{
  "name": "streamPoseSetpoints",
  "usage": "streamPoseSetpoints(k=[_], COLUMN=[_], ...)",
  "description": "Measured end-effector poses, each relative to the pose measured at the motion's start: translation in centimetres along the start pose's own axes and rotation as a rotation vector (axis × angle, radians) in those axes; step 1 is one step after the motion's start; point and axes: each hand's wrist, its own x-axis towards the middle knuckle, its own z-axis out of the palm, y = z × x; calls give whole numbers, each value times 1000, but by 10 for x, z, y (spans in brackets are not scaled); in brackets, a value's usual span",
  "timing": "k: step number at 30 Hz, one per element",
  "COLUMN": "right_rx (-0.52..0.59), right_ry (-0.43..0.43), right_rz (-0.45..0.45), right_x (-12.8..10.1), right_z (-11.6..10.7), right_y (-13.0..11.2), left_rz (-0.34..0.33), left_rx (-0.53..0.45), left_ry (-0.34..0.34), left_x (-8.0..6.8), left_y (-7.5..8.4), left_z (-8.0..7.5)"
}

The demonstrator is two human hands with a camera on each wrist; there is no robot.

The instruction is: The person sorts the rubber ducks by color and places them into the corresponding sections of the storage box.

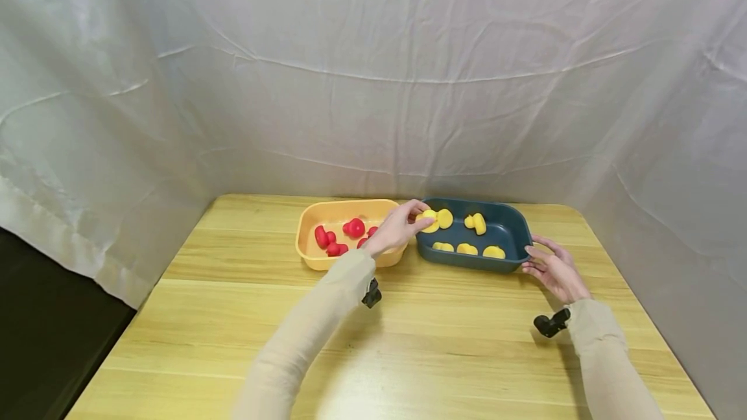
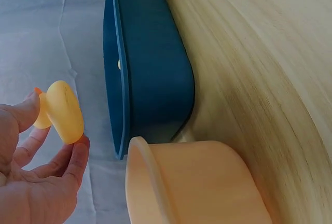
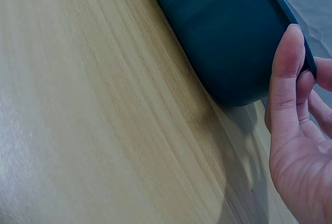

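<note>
In the left wrist view, my left hand [image 2: 49,182] pinches a small yellow toy duck [image 2: 65,112] between thumb and fingertips, higher than the rims. The head view places this left hand [image 1: 395,229] over the left end of a dark blue bin [image 1: 467,263], where several yellow ducks [image 1: 478,222] lie. At the bin's right end, my right hand [image 1: 556,271] grips the rim, its thumb [image 3: 289,53] on the outside of the wall. Left of the blue bin stands an orange bin [image 1: 309,261] holding several red toy ducks [image 1: 355,228], partly hidden by my left hand.
Both bins stand close together near the back edge of a wooden table [image 1: 438,342]. Pale hanging cloth [image 1: 373,115] encloses the table at the back and sides. A small black device is strapped to each wrist.
</note>
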Motion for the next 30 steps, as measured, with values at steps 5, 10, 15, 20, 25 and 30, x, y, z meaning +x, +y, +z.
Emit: streamPoseSetpoints(k=[5,10,15,20,25,30], right_rx=[-16,-16,-13,-14,-2,2], right_ry=[4,1,3,6,9,6], right_rz=[3,2,0,4,3,3], right_x=[0,0,0,0,0,0], right_z=[0,0,0,1,1,1], right_y=[0,0,0,-1,-1,0], left_rz=[-13,-43,-101,-128,-147,-158], left_rx=[-46,-95,-112,-123,-143,-150], left_ry=[21,35,49,59,57,55], left_x=[7,13,19,24,26,27], left_y=[-3,-7,-6,-5,-3,-2], left_z=[6,12,19,25,27,28])
